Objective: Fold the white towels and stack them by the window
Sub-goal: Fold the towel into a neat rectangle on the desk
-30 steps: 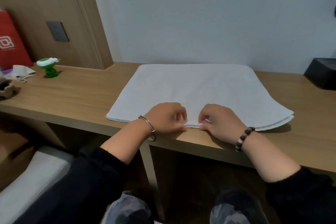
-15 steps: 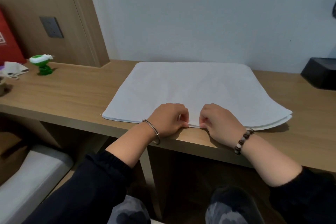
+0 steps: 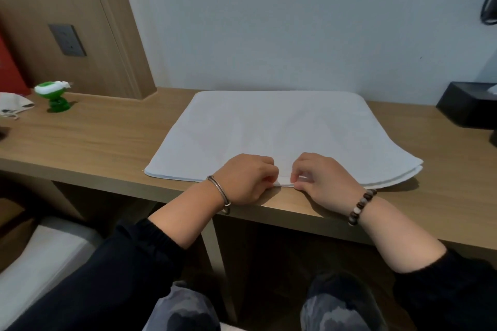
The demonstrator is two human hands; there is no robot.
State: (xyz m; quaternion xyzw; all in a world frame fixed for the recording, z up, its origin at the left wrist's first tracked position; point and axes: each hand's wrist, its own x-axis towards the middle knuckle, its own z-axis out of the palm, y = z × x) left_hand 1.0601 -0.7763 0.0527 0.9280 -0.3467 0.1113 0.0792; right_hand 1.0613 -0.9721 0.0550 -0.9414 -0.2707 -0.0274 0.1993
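Pinching the near hem of the white towel, our left hand and right hand sit knuckles-up and close together, fingers curled tight over the cloth's edge. The towel lies flat in layers on the wooden desk, its far side against the pale wall, its near side by the desk's front edge. We wear a metal bangle on the left wrist, a bead bracelet on the right. A green toy stands well to the left; a black box sits at far right.

One white towel, two hands, two bracelets, one green toy, one black box.
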